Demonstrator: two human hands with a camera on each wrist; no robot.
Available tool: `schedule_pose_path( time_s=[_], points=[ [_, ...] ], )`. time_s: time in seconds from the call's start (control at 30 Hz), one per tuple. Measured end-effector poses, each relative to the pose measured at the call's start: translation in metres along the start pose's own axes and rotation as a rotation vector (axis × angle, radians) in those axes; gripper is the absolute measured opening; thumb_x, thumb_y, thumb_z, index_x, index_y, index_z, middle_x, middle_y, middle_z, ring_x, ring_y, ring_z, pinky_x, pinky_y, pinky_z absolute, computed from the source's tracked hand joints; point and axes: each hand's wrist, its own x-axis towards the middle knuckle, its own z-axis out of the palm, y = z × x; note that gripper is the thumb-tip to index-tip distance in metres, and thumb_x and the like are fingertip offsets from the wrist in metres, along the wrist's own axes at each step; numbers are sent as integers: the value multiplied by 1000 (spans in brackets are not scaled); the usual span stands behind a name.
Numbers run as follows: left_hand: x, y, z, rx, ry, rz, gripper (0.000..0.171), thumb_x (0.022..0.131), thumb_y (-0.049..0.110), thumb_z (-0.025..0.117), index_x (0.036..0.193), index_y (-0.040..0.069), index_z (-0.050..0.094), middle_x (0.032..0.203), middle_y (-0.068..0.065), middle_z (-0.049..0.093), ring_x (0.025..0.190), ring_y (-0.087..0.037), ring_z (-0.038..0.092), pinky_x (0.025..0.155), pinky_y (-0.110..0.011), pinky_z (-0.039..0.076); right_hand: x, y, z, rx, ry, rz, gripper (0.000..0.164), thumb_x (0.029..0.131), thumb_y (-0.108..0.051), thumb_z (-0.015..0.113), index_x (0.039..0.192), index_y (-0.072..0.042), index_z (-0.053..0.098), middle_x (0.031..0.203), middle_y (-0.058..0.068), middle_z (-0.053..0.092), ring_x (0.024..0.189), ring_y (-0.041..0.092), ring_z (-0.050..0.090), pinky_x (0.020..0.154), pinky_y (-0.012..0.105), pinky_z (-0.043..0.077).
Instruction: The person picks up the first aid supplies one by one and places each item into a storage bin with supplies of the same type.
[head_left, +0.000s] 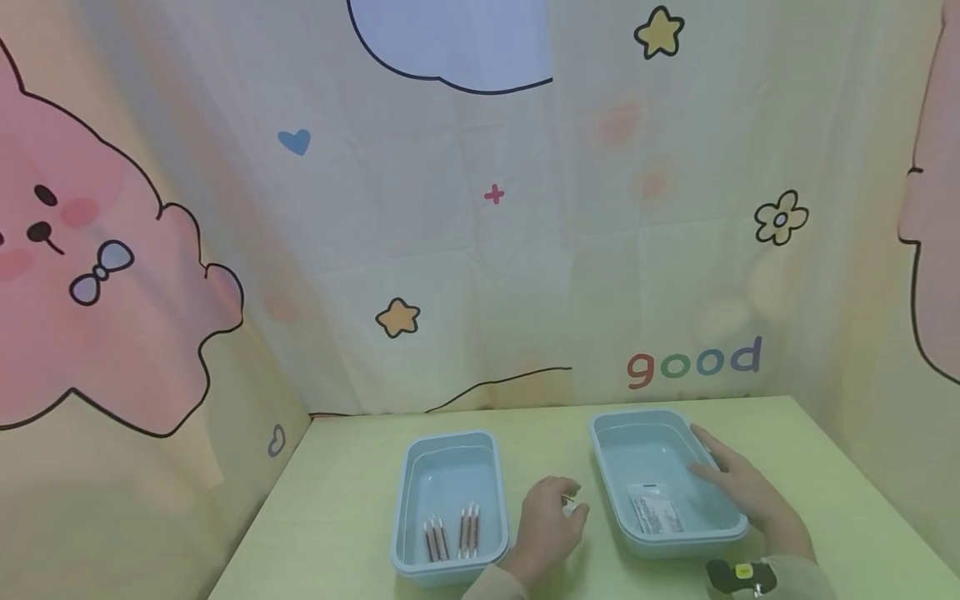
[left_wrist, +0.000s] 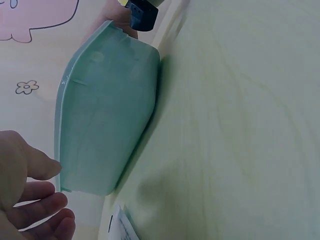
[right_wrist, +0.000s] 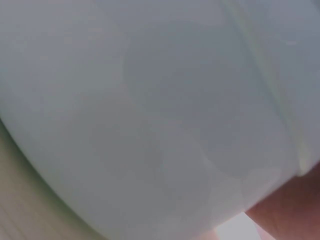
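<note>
My left hand point(head_left: 546, 527) is between two light-blue plastic trays, its fingers loosely bent with thumb and fingertips apart. In the left wrist view its fingertips are close to the near wall of the right tray point(left_wrist: 102, 120). Below them a small white packet point(left_wrist: 121, 227) lies on the table, mostly hidden by the hand in the head view. My right hand point(head_left: 742, 487) grips the right rim of the right tray point(head_left: 630, 533), thumb over the inside and fingers outside. A clear packet with white printed contents point(head_left: 656, 508) lies in that tray. The right wrist view shows mostly the tray's outer wall point(right_wrist: 150, 125).
The left tray point(head_left: 397, 533) stands beside my left forearm. Several brown cotton swabs with white tips point(head_left: 468, 532) lean in it in two groups. The pale green table point(head_left: 322, 500) meets a printed cloth backdrop point(head_left: 465, 275) behind and at the sides.
</note>
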Motion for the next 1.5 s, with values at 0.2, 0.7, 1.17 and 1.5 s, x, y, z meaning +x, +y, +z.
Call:
schedule_pose_path(
  time_s=[0.2, 0.7, 1.17, 1.5],
  points=[
    [-4, -5, 3, 23, 17, -9, 21, 82, 14, 73, 102, 6, 70, 94, -4, 70, 81, -14, 62, 72, -21, 48, -2, 0, 0, 5, -3, 7, 80, 98, -45, 50, 157, -16, 4, 159, 27, 7, 140, 57, 11, 104, 73, 23],
    [-5, -12, 5, 137, 44, -36, 21, 79, 13, 74, 99, 7, 71, 93, -4, 70, 86, -16, 63, 77, -27, 51, -4, -3, 0, -9, -1, 10, 80, 98, -44, 51, 157, -17, 4, 159, 27, 8, 140, 57, 11, 103, 74, 22],
    [-6, -18, 10, 223, 44, -63, 27, 74, 16, 78, 99, 8, 73, 87, -4, 67, 79, -16, 59, 68, -24, 48, -3, -2, 0, 8, -6, 2, 81, 98, -42, 52, 157, -16, 4, 159, 27, 7, 140, 57, 10, 104, 73, 22],
    [-8, -20, 9, 297, -2, -123, 28, 72, 16, 77, 97, 4, 73, 88, -8, 66, 80, -20, 57, 75, -32, 50, -3, -3, 1, 4, 8, -11, 81, 98, -42, 53, 157, -15, 6, 159, 27, 7, 140, 57, 10, 104, 74, 20]
  ],
)
